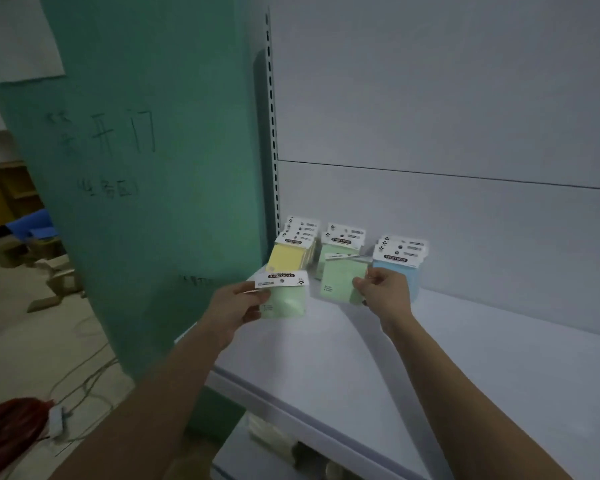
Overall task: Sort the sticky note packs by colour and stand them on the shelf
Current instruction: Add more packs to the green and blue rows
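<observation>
Three rows of sticky note packs stand at the back left of the white shelf (465, 358): yellow packs (290, 259) on the left, green packs (335, 249) in the middle, blue packs (400, 266) on the right. My left hand (238, 304) grips a green pack (286, 299) by its left edge, held above the shelf's left end. My right hand (383, 289) pinches another green pack (342, 282) by its right edge, tilted, just in front of the green row.
A green pillar (146, 185) with handwriting stands left of the shelf's slotted upright (272, 116). Cables (87, 379) and a red object (11, 431) lie on the floor at the lower left. A lower shelf (257, 452) shows beneath.
</observation>
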`<state>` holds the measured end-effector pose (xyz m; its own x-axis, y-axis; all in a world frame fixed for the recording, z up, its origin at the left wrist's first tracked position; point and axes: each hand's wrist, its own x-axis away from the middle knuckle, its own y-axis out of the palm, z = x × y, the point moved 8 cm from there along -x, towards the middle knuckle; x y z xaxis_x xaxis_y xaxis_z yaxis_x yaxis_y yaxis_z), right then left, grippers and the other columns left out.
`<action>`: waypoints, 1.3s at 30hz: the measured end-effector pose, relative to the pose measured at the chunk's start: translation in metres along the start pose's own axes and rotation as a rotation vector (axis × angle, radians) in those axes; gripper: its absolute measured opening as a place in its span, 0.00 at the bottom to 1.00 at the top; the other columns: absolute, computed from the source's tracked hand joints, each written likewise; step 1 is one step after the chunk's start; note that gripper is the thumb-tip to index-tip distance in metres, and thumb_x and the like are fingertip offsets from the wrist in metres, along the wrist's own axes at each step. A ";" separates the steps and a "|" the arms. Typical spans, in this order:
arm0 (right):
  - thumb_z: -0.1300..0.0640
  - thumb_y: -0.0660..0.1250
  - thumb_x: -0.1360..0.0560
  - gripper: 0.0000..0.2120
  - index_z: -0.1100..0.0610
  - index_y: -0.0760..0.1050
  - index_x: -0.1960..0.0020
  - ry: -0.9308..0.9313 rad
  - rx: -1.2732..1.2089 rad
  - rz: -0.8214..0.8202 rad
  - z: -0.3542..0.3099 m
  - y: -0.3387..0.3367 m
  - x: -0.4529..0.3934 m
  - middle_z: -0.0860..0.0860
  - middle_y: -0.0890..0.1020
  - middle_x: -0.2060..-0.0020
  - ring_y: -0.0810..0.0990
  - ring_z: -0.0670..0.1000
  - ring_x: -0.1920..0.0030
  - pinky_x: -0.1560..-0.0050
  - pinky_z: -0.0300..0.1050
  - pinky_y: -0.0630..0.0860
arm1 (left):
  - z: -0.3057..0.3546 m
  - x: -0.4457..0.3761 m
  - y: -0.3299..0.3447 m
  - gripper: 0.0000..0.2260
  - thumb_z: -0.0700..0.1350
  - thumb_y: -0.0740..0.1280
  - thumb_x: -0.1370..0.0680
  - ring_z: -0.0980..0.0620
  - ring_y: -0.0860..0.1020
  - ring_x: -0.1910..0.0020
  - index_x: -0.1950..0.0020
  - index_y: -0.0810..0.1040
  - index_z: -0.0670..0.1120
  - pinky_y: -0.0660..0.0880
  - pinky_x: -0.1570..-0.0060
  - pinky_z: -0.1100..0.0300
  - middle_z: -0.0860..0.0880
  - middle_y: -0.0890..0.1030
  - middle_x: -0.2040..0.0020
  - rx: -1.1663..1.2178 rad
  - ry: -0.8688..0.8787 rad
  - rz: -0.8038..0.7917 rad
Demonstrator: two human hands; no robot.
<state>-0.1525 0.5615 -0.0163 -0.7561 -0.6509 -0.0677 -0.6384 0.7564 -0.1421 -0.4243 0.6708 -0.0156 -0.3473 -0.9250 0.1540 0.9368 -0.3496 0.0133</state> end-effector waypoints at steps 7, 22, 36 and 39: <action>0.60 0.73 0.28 0.13 0.61 0.78 0.46 -0.052 0.181 0.135 -0.005 0.041 -0.024 0.53 0.81 0.56 0.79 0.53 0.53 0.46 0.48 0.75 | 0.006 -0.062 -0.003 0.13 0.37 0.72 0.27 0.54 0.79 0.64 0.42 0.81 0.42 0.77 0.64 0.64 0.48 0.84 0.56 -0.057 0.011 -0.126; 0.56 0.67 0.26 0.12 0.57 0.68 0.46 -0.173 0.446 0.506 -0.025 0.058 -0.003 0.53 0.77 0.50 0.77 0.56 0.53 0.53 0.53 0.74 | 0.013 -0.118 0.043 0.10 0.32 0.71 0.27 0.52 0.80 0.58 0.50 0.82 0.43 0.80 0.62 0.64 0.48 0.84 0.52 -0.163 0.089 -0.427; 0.61 0.57 0.21 0.06 0.53 0.68 0.46 -0.207 0.347 0.598 -0.014 -0.010 0.020 0.47 0.78 0.50 0.77 0.54 0.54 0.55 0.47 0.72 | 0.034 -0.113 0.099 0.10 0.39 0.74 0.29 0.46 0.82 0.55 0.49 0.81 0.43 0.78 0.53 0.54 0.46 0.84 0.52 -0.638 0.398 -0.081; 0.60 0.57 0.22 0.07 0.49 0.66 0.49 -0.210 0.277 0.580 -0.014 -0.010 0.017 0.46 0.77 0.52 0.79 0.55 0.55 0.54 0.52 0.76 | 0.042 -0.100 0.104 0.13 0.41 0.74 0.28 0.45 0.79 0.50 0.46 0.78 0.42 0.74 0.53 0.54 0.44 0.81 0.48 -0.763 0.468 -0.003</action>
<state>-0.1610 0.5440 -0.0019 -0.9037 -0.1641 -0.3955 -0.0561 0.9610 -0.2706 -0.2903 0.7334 0.0115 -0.4875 -0.8317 -0.2659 0.7114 -0.2018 -0.6732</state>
